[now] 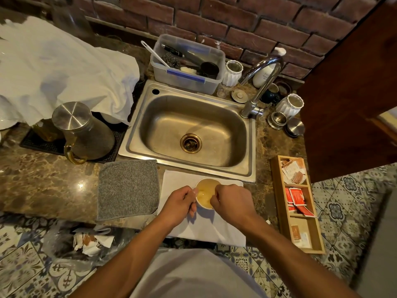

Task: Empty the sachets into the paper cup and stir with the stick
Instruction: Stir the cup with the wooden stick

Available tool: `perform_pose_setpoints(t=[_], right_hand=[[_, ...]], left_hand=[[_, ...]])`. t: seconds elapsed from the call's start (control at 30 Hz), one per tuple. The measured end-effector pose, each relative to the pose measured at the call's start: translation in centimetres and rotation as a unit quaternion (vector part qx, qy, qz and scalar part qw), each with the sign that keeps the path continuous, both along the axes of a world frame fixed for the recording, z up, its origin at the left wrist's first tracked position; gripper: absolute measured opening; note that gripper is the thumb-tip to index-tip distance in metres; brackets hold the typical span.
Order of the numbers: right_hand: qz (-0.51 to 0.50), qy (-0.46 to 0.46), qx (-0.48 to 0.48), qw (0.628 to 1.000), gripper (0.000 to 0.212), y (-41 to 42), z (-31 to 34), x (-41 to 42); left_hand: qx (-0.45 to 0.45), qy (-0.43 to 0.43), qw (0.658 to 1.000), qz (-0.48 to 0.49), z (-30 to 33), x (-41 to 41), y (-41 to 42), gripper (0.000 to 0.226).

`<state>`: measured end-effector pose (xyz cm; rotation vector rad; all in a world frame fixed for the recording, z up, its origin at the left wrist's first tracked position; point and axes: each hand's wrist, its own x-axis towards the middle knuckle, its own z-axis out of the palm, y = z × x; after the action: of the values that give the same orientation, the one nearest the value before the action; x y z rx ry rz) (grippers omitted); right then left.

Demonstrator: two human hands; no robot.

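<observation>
The marble bench (43,179) fills the middle of the frame, with the steel sink (189,134) sunk into it at centre and a white cloth (204,229) laid just below the sink's front rim, likely to catch spills. A grey mat (129,188) lies touching the cloth's left edge; a wooden sachet tray (277,190) stands well to the right, leaving open room on both sides. The paper cup (205,193) sits on the cloth near its upper edge, holding yellowish liquid. The left hand (180,203) grips the cup's side to steady it. The right hand (232,201) is curled over the rim, seemingly pinching the stick, which is too blurred to make out.
</observation>
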<state>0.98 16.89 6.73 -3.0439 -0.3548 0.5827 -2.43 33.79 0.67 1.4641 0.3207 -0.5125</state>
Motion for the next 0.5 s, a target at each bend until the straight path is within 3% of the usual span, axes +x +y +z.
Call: perform_pose_setpoints(t=[0.23,0.5], right_hand=[[0.001,0.007,0.057,0.998,0.034,0.8,-0.4,-0.6],[-0.046,-0.047,0.028,0.997,0.034,0.2,-0.2,0.7]], left_hand=[[0.006,0.002,1.000,-0.002,-0.1,0.0,0.0,0.036],[0.002,0.006,1.000,0.004,0.0,0.0,-0.1,0.036]])
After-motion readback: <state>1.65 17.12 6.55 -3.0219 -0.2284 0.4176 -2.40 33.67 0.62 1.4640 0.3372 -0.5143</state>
